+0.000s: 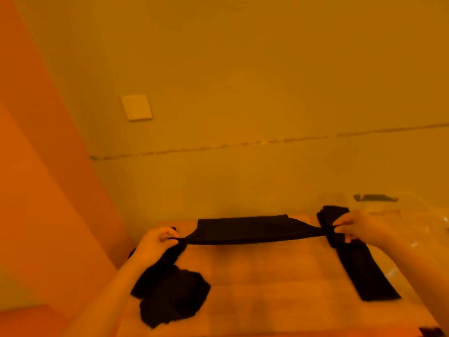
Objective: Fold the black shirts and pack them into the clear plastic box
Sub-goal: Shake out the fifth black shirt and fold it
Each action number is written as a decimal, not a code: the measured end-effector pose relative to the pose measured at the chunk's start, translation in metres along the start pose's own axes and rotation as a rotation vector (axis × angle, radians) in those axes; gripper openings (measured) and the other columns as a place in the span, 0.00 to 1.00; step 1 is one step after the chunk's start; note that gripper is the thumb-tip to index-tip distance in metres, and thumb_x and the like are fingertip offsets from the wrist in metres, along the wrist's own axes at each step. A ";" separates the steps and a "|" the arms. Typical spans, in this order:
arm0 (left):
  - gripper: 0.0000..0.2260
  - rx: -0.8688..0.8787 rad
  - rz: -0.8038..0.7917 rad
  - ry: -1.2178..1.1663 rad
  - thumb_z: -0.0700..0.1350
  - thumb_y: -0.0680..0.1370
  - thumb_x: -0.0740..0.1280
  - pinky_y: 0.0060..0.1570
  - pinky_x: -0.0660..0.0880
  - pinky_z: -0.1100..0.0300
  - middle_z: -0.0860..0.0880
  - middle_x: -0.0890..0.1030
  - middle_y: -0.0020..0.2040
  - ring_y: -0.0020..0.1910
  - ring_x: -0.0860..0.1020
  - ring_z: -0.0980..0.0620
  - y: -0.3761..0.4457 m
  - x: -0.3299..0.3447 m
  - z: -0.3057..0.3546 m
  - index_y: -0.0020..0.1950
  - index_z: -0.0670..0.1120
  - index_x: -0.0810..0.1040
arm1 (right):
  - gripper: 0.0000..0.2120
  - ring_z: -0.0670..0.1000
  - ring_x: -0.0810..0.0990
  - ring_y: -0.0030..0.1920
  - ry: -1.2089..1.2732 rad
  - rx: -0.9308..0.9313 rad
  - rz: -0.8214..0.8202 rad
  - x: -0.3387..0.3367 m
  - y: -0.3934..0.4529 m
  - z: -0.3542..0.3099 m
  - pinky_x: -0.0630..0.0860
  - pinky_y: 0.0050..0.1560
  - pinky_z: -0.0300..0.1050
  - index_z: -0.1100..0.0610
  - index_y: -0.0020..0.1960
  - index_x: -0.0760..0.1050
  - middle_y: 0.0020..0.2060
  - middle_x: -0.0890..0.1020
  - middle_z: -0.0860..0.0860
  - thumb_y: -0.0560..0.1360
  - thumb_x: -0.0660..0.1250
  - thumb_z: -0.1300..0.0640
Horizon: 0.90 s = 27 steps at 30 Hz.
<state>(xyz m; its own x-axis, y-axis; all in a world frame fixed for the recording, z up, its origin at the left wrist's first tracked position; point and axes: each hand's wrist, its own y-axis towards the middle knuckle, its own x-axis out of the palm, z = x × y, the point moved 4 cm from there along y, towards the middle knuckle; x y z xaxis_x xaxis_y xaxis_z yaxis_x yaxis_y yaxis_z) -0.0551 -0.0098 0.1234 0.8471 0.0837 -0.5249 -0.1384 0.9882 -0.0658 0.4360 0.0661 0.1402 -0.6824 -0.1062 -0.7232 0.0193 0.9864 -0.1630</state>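
A plain orange-lit wall point(243, 81) with a square pale switch plate point(136, 107) rises behind a flat tabletop point(267, 276), and a blurred clear plastic box point(413, 215) sits at its far right edge. The black fabric shirt point(247, 231) is pulled taut in a narrow band above the tabletop, its 2 ends hanging down, one bunched at the near left and one lying as a long strip at the right; no label or writing can be read. The left hand point(155, 244) has its grip clenched on the shirt's left end, and the right hand point(352, 227) pinches the right end.
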 end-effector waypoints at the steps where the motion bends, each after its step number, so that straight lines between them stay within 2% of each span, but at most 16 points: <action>1: 0.11 -0.012 0.001 -0.006 0.28 0.72 0.66 0.35 0.71 0.75 0.51 0.80 0.34 0.30 0.77 0.66 -0.007 0.007 -0.009 0.36 0.42 0.78 | 0.03 0.50 0.74 0.24 0.008 0.035 -0.001 0.009 -0.011 0.012 0.69 0.24 0.30 0.65 0.43 0.79 0.17 0.75 0.51 0.71 0.69 0.70; 4: 0.07 -0.070 0.025 -0.037 0.32 0.73 0.67 0.35 0.72 0.75 0.49 0.82 0.37 0.35 0.79 0.60 -0.024 0.023 -0.027 0.41 0.43 0.80 | 0.04 0.45 0.75 0.21 0.018 0.104 0.009 0.027 -0.032 0.043 0.71 0.24 0.31 0.68 0.47 0.78 0.17 0.76 0.52 0.71 0.68 0.69; 7: 0.05 -0.114 0.034 -0.071 0.35 0.75 0.67 0.38 0.73 0.72 0.46 0.82 0.41 0.40 0.79 0.53 -0.034 0.029 -0.041 0.45 0.44 0.80 | 0.04 0.43 0.76 0.21 0.037 0.119 0.010 0.033 -0.047 0.056 0.74 0.28 0.36 0.66 0.47 0.79 0.19 0.77 0.52 0.72 0.68 0.68; 9: 0.05 -0.139 0.038 -0.117 0.36 0.75 0.67 0.45 0.75 0.66 0.45 0.81 0.44 0.44 0.79 0.51 -0.041 0.033 -0.047 0.45 0.44 0.80 | 0.03 0.44 0.77 0.23 0.052 0.122 -0.005 0.034 -0.058 0.055 0.74 0.32 0.39 0.63 0.46 0.79 0.20 0.78 0.52 0.73 0.68 0.67; 11: 0.07 -0.157 0.036 -0.157 0.36 0.76 0.66 0.50 0.75 0.58 0.47 0.81 0.45 0.46 0.78 0.51 -0.052 0.039 -0.051 0.43 0.47 0.80 | 0.02 0.47 0.77 0.26 0.060 0.114 -0.020 0.035 -0.069 0.053 0.74 0.32 0.37 0.63 0.45 0.79 0.22 0.78 0.53 0.73 0.67 0.66; 14: 0.08 -0.178 0.043 -0.208 0.35 0.76 0.65 0.49 0.74 0.59 0.49 0.80 0.46 0.47 0.77 0.54 -0.071 0.048 -0.061 0.42 0.47 0.79 | 0.04 0.45 0.76 0.25 0.042 0.120 -0.016 0.038 -0.083 0.054 0.73 0.28 0.32 0.69 0.46 0.79 0.22 0.77 0.53 0.73 0.67 0.67; 16: 0.07 -0.210 0.060 -0.224 0.36 0.76 0.66 0.48 0.74 0.60 0.48 0.80 0.47 0.49 0.77 0.52 -0.078 0.053 -0.072 0.43 0.47 0.79 | 0.04 0.42 0.75 0.22 0.049 0.134 -0.005 0.043 -0.088 0.061 0.72 0.26 0.32 0.70 0.45 0.79 0.20 0.76 0.51 0.72 0.68 0.68; 19: 0.07 -0.240 0.060 -0.258 0.35 0.75 0.67 0.49 0.74 0.59 0.46 0.80 0.49 0.50 0.77 0.49 -0.088 0.058 -0.081 0.44 0.46 0.80 | 0.02 0.44 0.75 0.23 0.025 0.141 -0.022 0.052 -0.093 0.069 0.72 0.29 0.37 0.67 0.42 0.79 0.21 0.77 0.51 0.72 0.68 0.67; 22: 0.07 -0.246 0.022 -0.214 0.35 0.76 0.66 0.49 0.74 0.59 0.47 0.80 0.48 0.50 0.78 0.50 -0.099 0.062 -0.085 0.43 0.48 0.79 | 0.04 0.49 0.76 0.27 -0.013 0.127 -0.090 0.059 -0.104 0.076 0.72 0.31 0.39 0.61 0.39 0.80 0.26 0.77 0.54 0.73 0.68 0.65; 25: 0.07 -0.254 -0.031 -0.161 0.36 0.76 0.66 0.47 0.74 0.59 0.46 0.80 0.47 0.45 0.78 0.52 -0.112 0.064 -0.088 0.44 0.47 0.79 | 0.06 0.50 0.76 0.29 -0.033 0.142 -0.122 0.060 -0.120 0.087 0.73 0.34 0.41 0.58 0.38 0.79 0.26 0.77 0.54 0.72 0.69 0.65; 27: 0.05 -0.258 -0.057 -0.108 0.37 0.76 0.66 0.42 0.74 0.62 0.47 0.80 0.46 0.42 0.77 0.54 -0.121 0.065 -0.087 0.47 0.45 0.79 | 0.06 0.51 0.76 0.29 -0.032 0.152 -0.117 0.059 -0.128 0.093 0.73 0.34 0.43 0.58 0.38 0.79 0.25 0.77 0.54 0.72 0.69 0.65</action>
<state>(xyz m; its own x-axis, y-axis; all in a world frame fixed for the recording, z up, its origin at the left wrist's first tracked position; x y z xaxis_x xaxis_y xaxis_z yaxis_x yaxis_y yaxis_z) -0.0282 -0.1350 0.0230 0.9052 0.0561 -0.4212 -0.2033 0.9277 -0.3132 0.4614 -0.0776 0.0559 -0.6631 -0.2250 -0.7139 0.0529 0.9373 -0.3445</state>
